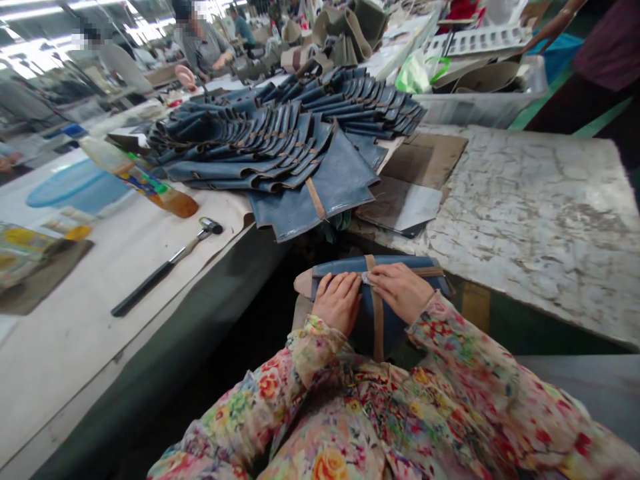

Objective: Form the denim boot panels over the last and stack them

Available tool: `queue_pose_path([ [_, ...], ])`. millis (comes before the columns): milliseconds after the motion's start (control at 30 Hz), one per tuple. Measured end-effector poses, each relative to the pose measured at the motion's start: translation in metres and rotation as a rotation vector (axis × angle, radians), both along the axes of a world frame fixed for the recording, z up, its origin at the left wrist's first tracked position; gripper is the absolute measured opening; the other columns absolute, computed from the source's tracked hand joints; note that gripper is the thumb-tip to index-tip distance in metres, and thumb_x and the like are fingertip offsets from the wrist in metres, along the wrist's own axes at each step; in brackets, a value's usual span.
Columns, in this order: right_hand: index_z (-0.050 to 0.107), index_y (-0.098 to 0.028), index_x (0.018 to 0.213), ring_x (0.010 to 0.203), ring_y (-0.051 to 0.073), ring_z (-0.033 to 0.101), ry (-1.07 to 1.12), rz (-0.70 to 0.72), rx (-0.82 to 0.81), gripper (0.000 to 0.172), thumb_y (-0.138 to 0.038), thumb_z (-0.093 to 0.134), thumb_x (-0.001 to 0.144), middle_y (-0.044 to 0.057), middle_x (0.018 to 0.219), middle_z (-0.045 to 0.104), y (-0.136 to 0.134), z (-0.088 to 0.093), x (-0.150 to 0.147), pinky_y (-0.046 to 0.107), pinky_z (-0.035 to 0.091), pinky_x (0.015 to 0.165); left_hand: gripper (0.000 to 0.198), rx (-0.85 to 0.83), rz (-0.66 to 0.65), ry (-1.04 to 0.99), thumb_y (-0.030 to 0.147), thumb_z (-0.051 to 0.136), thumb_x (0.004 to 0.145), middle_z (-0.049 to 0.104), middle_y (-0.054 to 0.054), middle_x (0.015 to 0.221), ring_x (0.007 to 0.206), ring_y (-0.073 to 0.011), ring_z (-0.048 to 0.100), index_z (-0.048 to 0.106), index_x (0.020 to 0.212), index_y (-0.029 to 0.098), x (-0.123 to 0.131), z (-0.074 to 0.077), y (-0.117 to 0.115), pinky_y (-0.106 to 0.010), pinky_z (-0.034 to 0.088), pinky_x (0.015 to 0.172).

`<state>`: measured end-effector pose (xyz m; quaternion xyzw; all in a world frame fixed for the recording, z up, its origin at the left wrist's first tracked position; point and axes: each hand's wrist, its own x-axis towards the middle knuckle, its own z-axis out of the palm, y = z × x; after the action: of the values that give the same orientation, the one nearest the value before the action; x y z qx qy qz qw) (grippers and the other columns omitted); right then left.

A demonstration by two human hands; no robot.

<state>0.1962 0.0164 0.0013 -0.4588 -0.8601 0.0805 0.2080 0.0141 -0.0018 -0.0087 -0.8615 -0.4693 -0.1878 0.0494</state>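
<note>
In front of my body a blue leather-like piece (364, 327) with brown strips (378, 323) crossing it lies over a rounded support, whose pale end (303, 283) sticks out at the left. My left hand (337, 301) rests flat on the blue surface, its fingers stretched forward. Close beside it, my right hand (404, 291) pinches a small whitish object (367, 277) against the piece near where the strips cross. What exactly this small object is, I cannot make out. The lower part of the blue piece is hidden by my sleeves and clothing.
A big pile of similar blue pieces (310, 200) covers the table ahead. To the left are a hammer (167, 267) and a bottle of amber liquid (175, 200). At right stands a worn whitish tabletop (540, 220), with a plastic bin (470, 110) behind. Other people are farther back.
</note>
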Motion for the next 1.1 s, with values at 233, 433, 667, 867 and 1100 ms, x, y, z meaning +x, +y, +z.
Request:
queue_pose_path([
  [233,0.063,-0.018,0.104,0.094,0.018,0.048,-0.029,0.013,-0.049,0.028,-0.022,0.041,0.087,0.006,0.104,0.060,0.007,-0.007,-0.020,0.032,0.045,0.083,0.032,0.009,0.016,0.034,0.024,0.040,0.088,0.059,-0.004,0.117,0.108,-0.0170,0.052,0.052,0.117,0.019,-0.016,-0.003,0.001,-0.037,0.031,0.098],
  [433,0.063,-0.018,0.102,0.093,0.018,0.047,-0.074,0.077,-0.066,0.028,-0.022,0.039,0.088,0.006,0.102,0.059,0.016,0.001,-0.046,0.031,0.043,0.083,0.032,-0.007,0.082,0.059,0.023,0.041,0.087,0.059,-0.005,0.117,0.108,-0.0178,0.051,0.053,0.116,0.019,-0.037,-0.002,-0.001,-0.036,0.029,0.099],
  [667,0.059,-0.019,0.103,0.091,0.019,0.045,-0.146,0.174,-0.094,0.028,-0.020,0.034,0.089,0.007,0.100,0.056,0.021,0.006,-0.080,0.027,0.045,0.069,0.030,0.006,0.185,0.032,0.022,0.042,0.087,0.061,-0.005,0.114,0.105,-0.0180,0.053,0.055,0.113,0.020,-0.065,-0.002,-0.008,-0.037,0.026,0.099],
  [867,0.056,-0.019,0.104,0.093,0.019,0.044,-0.170,0.199,-0.127,0.028,-0.022,0.032,0.089,0.008,0.103,0.054,0.024,0.007,-0.101,0.025,0.044,0.060,0.030,-0.032,0.306,-0.013,0.023,0.040,0.087,0.061,-0.004,0.113,0.103,-0.0174,0.053,0.055,0.113,0.020,-0.078,-0.008,-0.009,-0.036,0.026,0.098],
  [1100,0.058,-0.020,0.105,0.092,0.018,0.045,-0.160,0.166,-0.122,0.029,-0.022,0.033,0.090,0.006,0.104,0.055,0.021,0.010,-0.090,0.026,0.045,0.067,0.031,-0.033,0.304,0.005,0.028,0.041,0.087,0.061,-0.004,0.110,0.101,-0.0189,0.052,0.056,0.113,0.022,-0.068,-0.004,-0.008,-0.037,0.027,0.097],
])
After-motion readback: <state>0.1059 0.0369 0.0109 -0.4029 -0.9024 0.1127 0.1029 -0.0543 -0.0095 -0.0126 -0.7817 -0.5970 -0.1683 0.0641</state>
